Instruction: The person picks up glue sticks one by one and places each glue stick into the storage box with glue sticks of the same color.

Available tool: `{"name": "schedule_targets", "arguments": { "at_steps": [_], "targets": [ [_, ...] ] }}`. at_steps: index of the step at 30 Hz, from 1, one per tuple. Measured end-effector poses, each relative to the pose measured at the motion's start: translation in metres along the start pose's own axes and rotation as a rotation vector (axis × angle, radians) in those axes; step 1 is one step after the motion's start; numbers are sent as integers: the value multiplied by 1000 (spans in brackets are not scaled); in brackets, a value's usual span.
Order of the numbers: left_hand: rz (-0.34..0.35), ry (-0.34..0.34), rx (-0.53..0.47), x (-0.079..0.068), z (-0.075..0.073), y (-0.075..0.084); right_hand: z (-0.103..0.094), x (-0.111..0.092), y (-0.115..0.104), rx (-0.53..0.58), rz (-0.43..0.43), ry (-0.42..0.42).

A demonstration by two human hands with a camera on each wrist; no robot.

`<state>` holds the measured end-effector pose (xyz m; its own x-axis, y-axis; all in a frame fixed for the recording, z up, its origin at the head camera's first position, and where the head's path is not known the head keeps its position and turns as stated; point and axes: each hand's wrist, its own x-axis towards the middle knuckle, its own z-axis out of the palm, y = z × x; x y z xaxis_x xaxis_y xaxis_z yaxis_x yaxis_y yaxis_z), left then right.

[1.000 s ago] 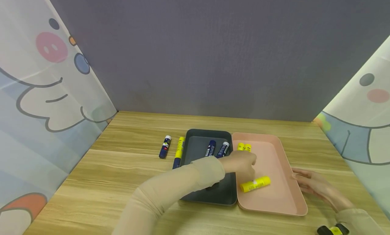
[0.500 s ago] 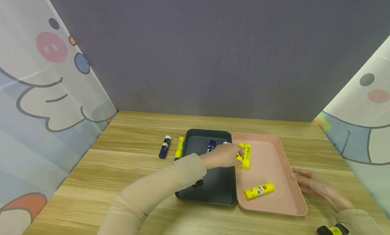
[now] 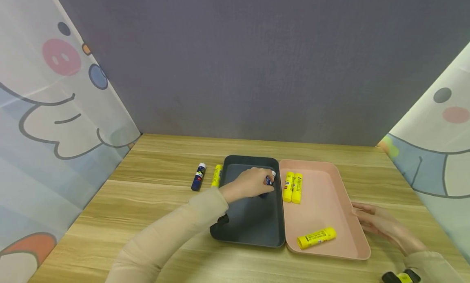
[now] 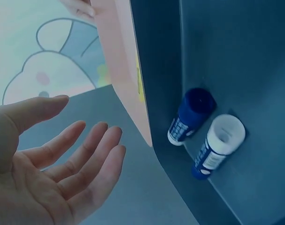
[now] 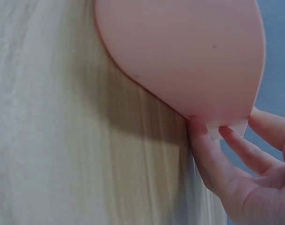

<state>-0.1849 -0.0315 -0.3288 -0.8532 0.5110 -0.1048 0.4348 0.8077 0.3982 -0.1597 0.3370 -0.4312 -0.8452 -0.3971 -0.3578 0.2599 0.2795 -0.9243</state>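
Note:
My left hand (image 3: 251,182) hovers over the dark grey tray (image 3: 253,236), fingers loosely bent with nothing between them in the left wrist view. Below it, a navy glue stick (image 4: 191,112) and another with a white end (image 4: 222,140) lie in that tray. The pink tray (image 3: 330,209) adjoins it on the right. Inside are two yellow glue sticks (image 3: 288,187) side by side at the upper left, and a third yellow glue stick (image 3: 316,238) slanting near the front. My right hand (image 3: 383,226) touches the pink tray's outer right side with extended fingers.
On the wooden table (image 3: 154,185), left of the dark tray, lie a navy glue stick with a white cap (image 3: 198,177) and a yellow stick (image 3: 217,175), partly behind my left arm. A grey panel (image 3: 235,71) rises behind; printed curtains (image 3: 47,111) flank both sides.
My left hand has moved left from the pink tray to above the dark tray, uncovering the two paired yellow glue sticks. The third yellow stick has rolled toward the front right. My right hand stays put.

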Motion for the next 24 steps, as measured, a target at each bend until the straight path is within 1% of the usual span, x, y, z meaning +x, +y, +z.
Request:
{"name": "schedule_targets", "arguments": {
  "at_steps": [6, 12, 15, 19, 21, 24],
  "targets": [
    [-29, 50, -89, -9, -6, -16, 0, -1, -1, -26, 12, 9],
    [-34, 135, -128, -20, -10, -41, 1, -1, -1, -36, 14, 23],
    [-68, 170, -172, -26, -11, -53, 2, -1, -1, -61, 14, 30],
    [-139, 198, -231, -34, -12, -67, 3, -1, -2, -108, 21, 42],
    [-172, 211, -229, -37, -12, -74, 4, -1, -2, -122, 24, 48],
    [-199, 247, -203, -42, -11, -83, 5, -1, -3, -117, 22, 47]
  ]
}}
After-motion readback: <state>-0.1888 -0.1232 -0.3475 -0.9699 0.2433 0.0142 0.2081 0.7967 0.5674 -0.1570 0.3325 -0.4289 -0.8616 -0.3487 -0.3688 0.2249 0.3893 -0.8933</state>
